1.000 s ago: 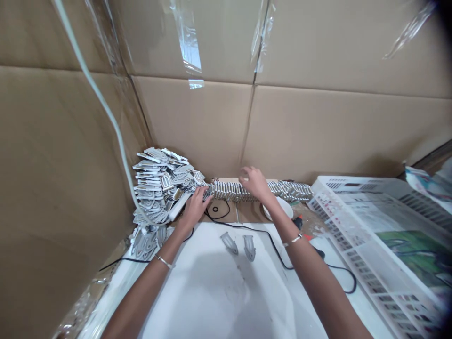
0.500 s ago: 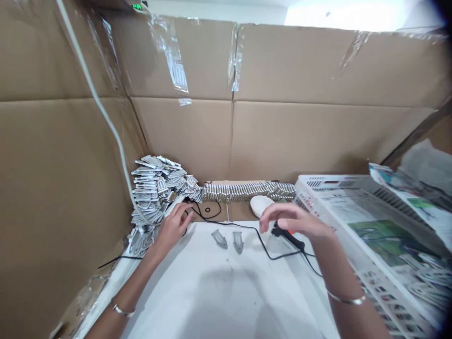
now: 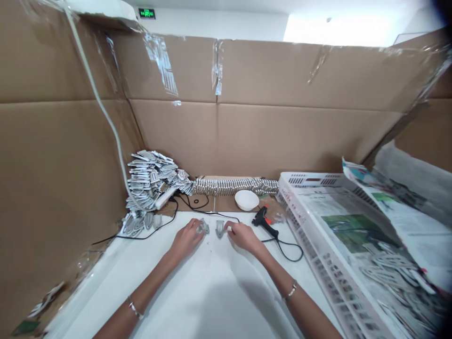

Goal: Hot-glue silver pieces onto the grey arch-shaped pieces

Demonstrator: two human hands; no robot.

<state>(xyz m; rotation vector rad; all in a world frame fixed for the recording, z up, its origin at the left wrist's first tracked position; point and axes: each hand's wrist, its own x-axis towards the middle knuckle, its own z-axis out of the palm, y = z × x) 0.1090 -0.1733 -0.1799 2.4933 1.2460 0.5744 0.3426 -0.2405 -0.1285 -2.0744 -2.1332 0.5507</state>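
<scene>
Left hand [image 3: 186, 239] touches a grey piece [image 3: 203, 227] near the tabletop's edge [image 3: 183, 213].

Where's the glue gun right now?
In the head view, the glue gun sits right of the person's right hand, next to the white bowl and left of the white plastic crate.

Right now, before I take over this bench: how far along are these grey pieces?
Done-looking: a long row of grey pieces stands on edge, and more lie on newspaper in the white crate. In hand: the left hand touches one piece; the right hand is beside another. Apparently remaining: a large heap by the wall.
</scene>
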